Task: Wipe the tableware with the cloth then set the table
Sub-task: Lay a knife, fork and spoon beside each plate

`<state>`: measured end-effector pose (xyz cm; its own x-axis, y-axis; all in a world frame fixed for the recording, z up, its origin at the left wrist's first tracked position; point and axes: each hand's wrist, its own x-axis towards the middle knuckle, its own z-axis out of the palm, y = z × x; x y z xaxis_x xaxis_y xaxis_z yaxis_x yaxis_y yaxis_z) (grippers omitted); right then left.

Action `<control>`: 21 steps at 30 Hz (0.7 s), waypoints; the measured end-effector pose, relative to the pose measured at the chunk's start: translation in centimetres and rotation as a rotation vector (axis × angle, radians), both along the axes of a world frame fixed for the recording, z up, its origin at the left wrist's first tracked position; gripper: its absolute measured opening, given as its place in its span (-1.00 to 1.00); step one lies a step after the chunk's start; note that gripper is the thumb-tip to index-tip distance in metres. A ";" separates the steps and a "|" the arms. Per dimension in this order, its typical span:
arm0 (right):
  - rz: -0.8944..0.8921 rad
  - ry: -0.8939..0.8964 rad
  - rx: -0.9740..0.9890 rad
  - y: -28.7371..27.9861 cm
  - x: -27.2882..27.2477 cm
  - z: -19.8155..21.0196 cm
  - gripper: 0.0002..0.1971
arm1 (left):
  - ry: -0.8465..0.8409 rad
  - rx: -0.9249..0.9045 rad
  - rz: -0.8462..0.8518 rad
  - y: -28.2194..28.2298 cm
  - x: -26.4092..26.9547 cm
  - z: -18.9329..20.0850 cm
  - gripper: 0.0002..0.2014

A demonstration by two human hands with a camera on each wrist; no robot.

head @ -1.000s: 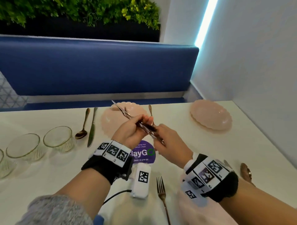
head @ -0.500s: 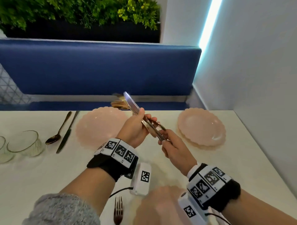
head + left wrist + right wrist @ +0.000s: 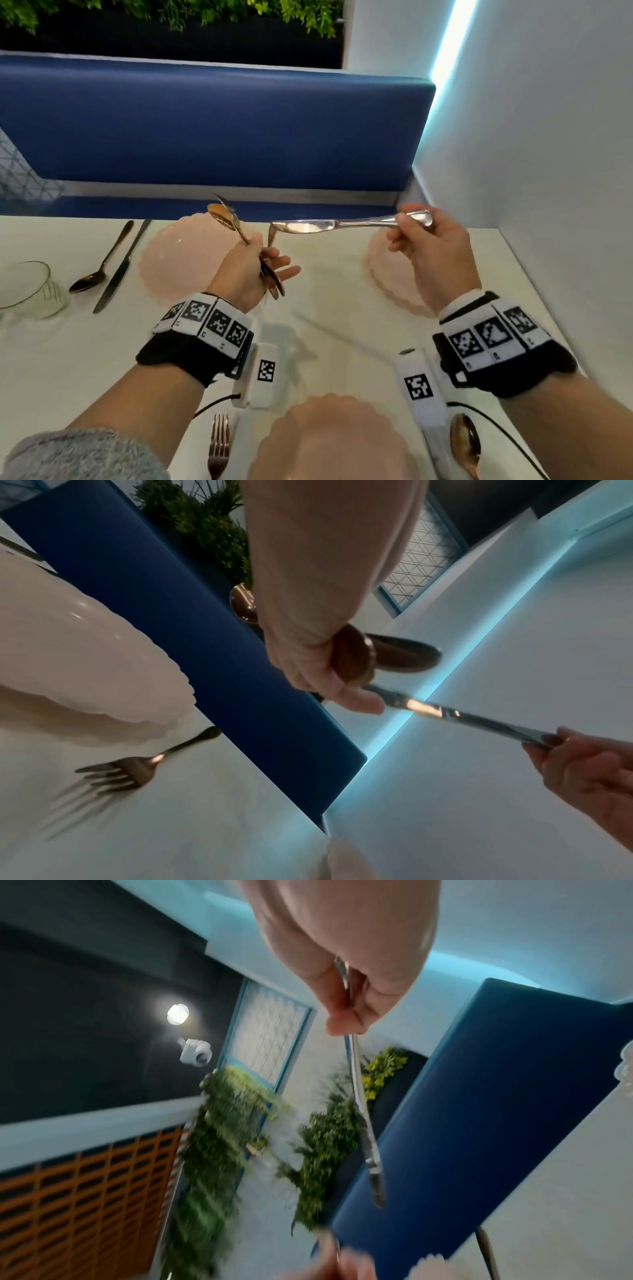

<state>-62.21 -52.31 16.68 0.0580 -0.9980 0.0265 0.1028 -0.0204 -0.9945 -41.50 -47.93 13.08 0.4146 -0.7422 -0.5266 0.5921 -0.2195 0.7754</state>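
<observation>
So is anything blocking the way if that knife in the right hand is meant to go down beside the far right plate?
Nothing visible. The right hand holds the knife in the air above the pink plate; the table right of it looks bare.

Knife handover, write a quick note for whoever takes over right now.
Right hand grips the knife by its handle, level above the table.
Left hand grips a bundle of cutlery, spoon bowls up.
Done: far-left plate has spoon and knife beside it; near plate has a fork and spoon.
Left: place the held pieces by the far-right plate. No cloth in view.
</observation>
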 end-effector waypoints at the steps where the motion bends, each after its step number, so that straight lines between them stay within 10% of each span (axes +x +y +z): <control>1: -0.026 -0.047 0.025 -1.3 -0.2 0.5 -0.91 | -0.005 0.016 -0.002 0.2 0.4 -0.2 -0.74; 5: -0.027 -0.006 0.049 -6.9 0.5 -0.2 -0.82 | -0.028 -0.015 -0.103 0.9 1.8 -1.3 -0.68; 21: 0.393 1.284 0.249 -17.3 9.1 -14.1 -0.73 | -0.214 0.084 -0.263 2.4 6.3 -3.2 -0.81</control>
<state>-53.15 -69.62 2.54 0.1842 -0.8804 -0.4370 -0.9303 -0.0128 -0.3665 -35.17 -45.48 9.85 0.3223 -0.7961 -0.5122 0.3327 -0.4112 0.8486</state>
